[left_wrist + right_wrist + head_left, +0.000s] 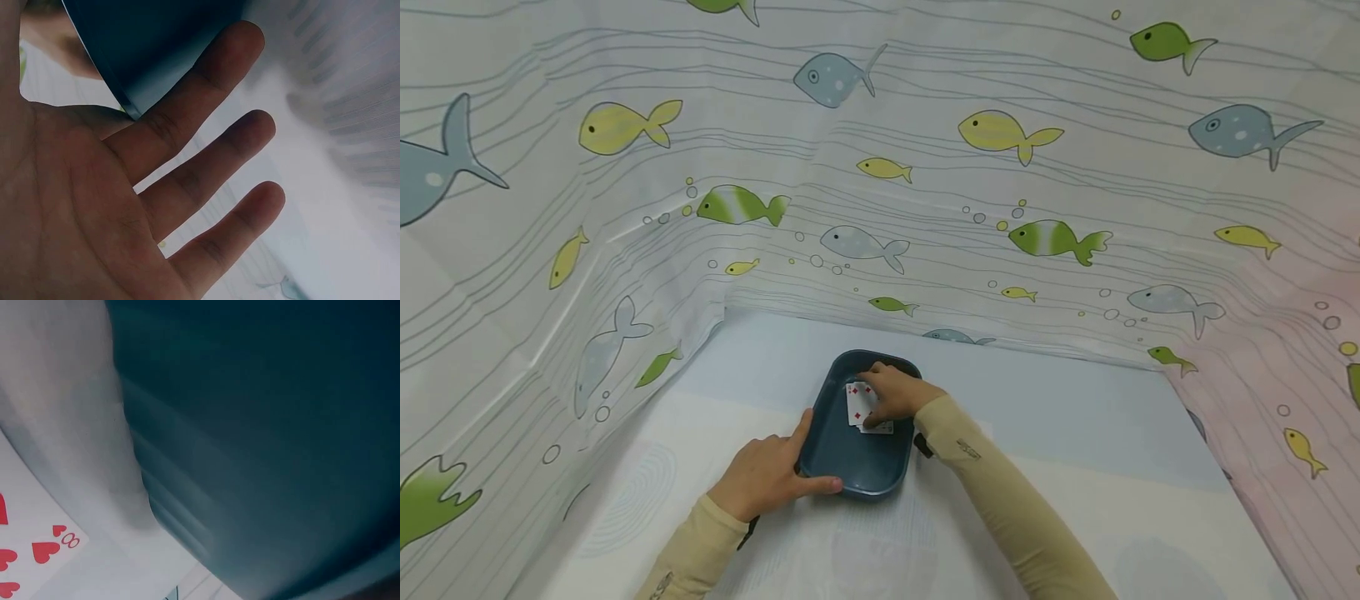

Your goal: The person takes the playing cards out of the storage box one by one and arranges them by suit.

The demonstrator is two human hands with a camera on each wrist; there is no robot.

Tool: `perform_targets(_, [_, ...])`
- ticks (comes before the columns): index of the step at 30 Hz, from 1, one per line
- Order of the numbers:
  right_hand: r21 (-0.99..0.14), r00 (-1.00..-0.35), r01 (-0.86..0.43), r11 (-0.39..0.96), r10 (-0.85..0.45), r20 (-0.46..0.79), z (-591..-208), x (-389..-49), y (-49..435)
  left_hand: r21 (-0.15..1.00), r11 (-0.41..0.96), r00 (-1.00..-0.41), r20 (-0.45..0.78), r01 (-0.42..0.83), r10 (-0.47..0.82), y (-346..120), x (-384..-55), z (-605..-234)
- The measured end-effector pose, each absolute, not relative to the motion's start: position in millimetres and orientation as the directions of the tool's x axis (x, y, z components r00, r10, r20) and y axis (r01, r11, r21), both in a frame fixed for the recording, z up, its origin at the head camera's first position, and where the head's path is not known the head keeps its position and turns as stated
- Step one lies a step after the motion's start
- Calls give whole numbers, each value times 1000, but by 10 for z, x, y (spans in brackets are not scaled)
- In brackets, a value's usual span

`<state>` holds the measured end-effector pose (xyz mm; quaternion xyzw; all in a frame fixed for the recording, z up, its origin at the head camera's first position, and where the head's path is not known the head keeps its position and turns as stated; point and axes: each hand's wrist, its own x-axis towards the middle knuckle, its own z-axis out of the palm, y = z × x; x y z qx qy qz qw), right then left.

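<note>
While bracing the near left corner of the blue tray [850, 467] on the pale bench [1075, 508] with the left hand [763, 475], lays the thumb over the near rim and spreads three fingers [206, 169] straight, released. Farther in, reaches from the right with the right hand [898, 392], grasping in curled fingers playing cards [856, 403] with red diamonds face up, in the tray's far half. Shows, in the right wrist view, an eight of hearts [28, 528]. Beyond the bench, ends at a fish-printed sheet [925, 204].
</note>
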<state>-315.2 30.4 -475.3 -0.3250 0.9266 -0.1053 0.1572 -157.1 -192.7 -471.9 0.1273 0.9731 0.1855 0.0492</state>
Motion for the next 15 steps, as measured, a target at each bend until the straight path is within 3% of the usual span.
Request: perform_targets(15, [-244,-750,-563,789,-612,-249,-4809,-3158,224,386,887,-960,-17,253,281,-1930,-1562,-4712])
